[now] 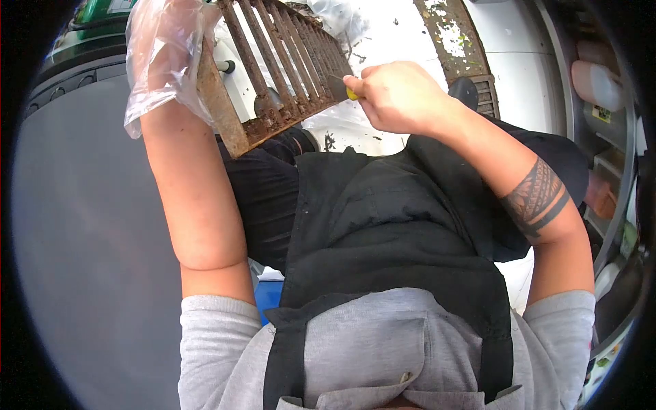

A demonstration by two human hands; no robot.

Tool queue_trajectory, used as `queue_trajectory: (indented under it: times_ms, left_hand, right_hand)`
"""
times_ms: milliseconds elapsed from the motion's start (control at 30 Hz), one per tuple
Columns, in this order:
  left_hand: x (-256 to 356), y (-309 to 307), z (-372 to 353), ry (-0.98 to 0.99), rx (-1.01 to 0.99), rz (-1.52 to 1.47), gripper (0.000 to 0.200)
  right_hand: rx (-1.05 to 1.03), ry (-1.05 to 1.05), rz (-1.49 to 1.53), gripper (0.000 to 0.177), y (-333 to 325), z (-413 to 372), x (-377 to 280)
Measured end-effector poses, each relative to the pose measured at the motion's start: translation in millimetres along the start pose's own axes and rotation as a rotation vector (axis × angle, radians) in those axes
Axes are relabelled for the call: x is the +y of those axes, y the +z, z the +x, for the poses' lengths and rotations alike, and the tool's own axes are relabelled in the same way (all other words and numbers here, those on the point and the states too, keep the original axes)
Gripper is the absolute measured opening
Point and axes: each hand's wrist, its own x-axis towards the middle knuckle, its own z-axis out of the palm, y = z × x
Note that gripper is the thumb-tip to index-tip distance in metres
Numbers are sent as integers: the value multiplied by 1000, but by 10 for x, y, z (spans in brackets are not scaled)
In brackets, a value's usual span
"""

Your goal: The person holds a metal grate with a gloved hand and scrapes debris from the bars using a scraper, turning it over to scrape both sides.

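Observation:
A rusty metal grate (280, 61) with long slots is tilted above my lap, its near corner pointing down toward my left knee. My left hand (174, 24), inside a clear plastic bag (154, 75), is closed on the grate's upper left edge. My bare right hand (396, 96) is wrapped round the yellow handle of a scraper (352, 93). The scraper's dark blade touches or lies very near the grate's right side bar. Brown flakes and rust cover the bars.
Dark debris and crumpled clear plastic (342, 20) lie on the white tiled floor (410, 41). A drain strip (471, 61) crosses it. On the right is a shelf (601, 137) with containers; a grey surface (89, 205) stands on the left.

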Motion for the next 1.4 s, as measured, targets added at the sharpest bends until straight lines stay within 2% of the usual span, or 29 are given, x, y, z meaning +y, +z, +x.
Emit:
queue_trajectory:
  times_ms: [33,100,133,200,300,367,400,433,500,533,600,700,800,833,900,933,1000,1067,1100,1133,1200,1233,1300,1333,1400]
  left_hand:
    - [103,-1,-6,-202,29,-335,16]
    - [129,21,-70,-416,66,-672,16]
    - [103,50,-116,-168,48,-225,17]
    - [-7,93,-123,89,20,227,18]
    - [-197,65,-35,216,-2,184,19]
    - [-89,19,-95,276,77,444,19]
    - [-67,54,-107,276,76,443,19]
    - [-35,90,-119,196,111,266,16]
    - [90,75,-140,116,143,93,14]
    - [293,-30,-139,-160,63,-139,12]
    - [402,-26,-130,-433,-20,-374,12]
    - [316,116,-118,-403,145,-474,16]
    - [278,101,-141,-366,225,-446,20]
    - [246,-42,-172,-328,79,-383,20]
    - [243,-35,-161,-286,-74,-319,21]
    - [256,114,-81,-373,104,-413,19]
    - [299,179,-44,-455,284,-511,17]
    - [312,100,-72,-399,131,-63,10]
    - [204,52,-78,-398,132,-60,10]
    - [105,5,-88,0,86,274,9]
    - [-3,-46,-142,402,34,591,10]
    - [128,-66,-161,312,-10,637,11]
    - [-82,-125,-19,230,-54,684,13]
    - [-652,-254,224,247,-131,517,13]
    - [-697,-249,289,259,-197,355,14]
  right_hand:
    - [14,7,11,26,12,-15,20]
    - [2,30,33,28,-6,-67,39]
    - [1,58,55,30,-20,-91,51]
    - [41,67,81,30,-27,-137,112]
    - [55,69,111,30,-26,-105,135]
    - [30,59,105,30,-94,-72,53]
    - [29,51,98,29,-102,-58,17]
    - [28,43,91,27,-114,-39,-25]
    - [-12,46,14,26,-154,13,-126]
    - [-52,51,-65,25,-161,27,-173]
    - [-31,65,-34,25,-142,21,-218]
    - [-8,107,-3,25,-51,-8,-312]
    - [-51,190,18,27,-16,-20,-364]
    - [-21,171,34,27,4,-18,-347]
    - [11,158,54,28,77,6,-346]
    - [27,166,68,28,118,49,-367]
    - [46,176,76,28,100,44,-380]
    - [11,139,75,26,33,27,-391]
    - [14,136,75,26,40,22,-378]
    - [44,144,74,24,40,7,-356]
    - [71,159,68,23,53,45,-355]
    - [33,189,93,22,34,149,-344]
    - [-20,224,122,21,8,214,-301]
    - [-18,226,122,21,-12,157,-317]
    - [38,166,93,20,-47,33,-335]
